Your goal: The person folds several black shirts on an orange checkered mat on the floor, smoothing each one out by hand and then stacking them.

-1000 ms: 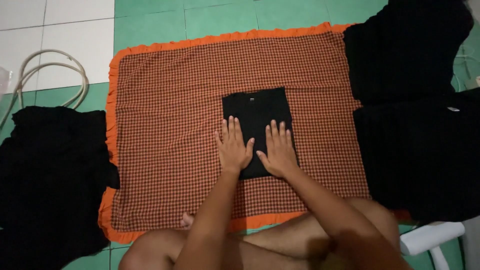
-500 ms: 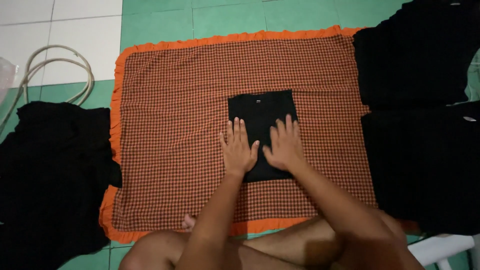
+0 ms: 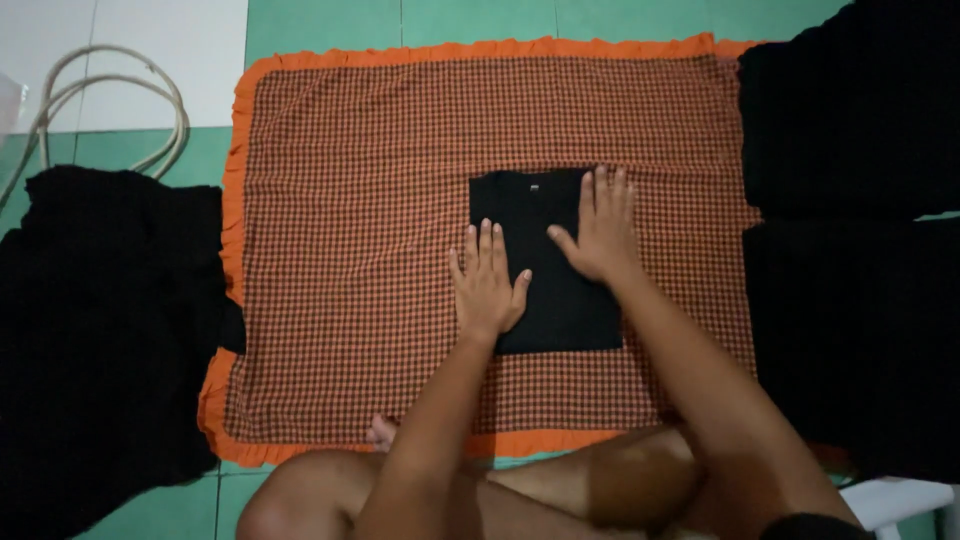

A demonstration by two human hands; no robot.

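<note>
Since a moment ago your right hand [image 3: 600,232] has slid up the folded black shirt [image 3: 545,260] mid-cloth [image 3: 350,250], left hand [image 3: 488,285] low, both flat, open, gripping nothing; soft, light, limp, so lift it by its edges.

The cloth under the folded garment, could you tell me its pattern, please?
Orange-and-dark check cloth with a plain orange frill, head view.

We press both hands, left hand [image 3: 487,285] and right hand [image 3: 598,232], flat on the folded shirt [image 3: 548,260], centred on the cloth [image 3: 360,250]; clothing piles [image 3: 100,330] flank it on the floor [image 3: 320,20].
</note>
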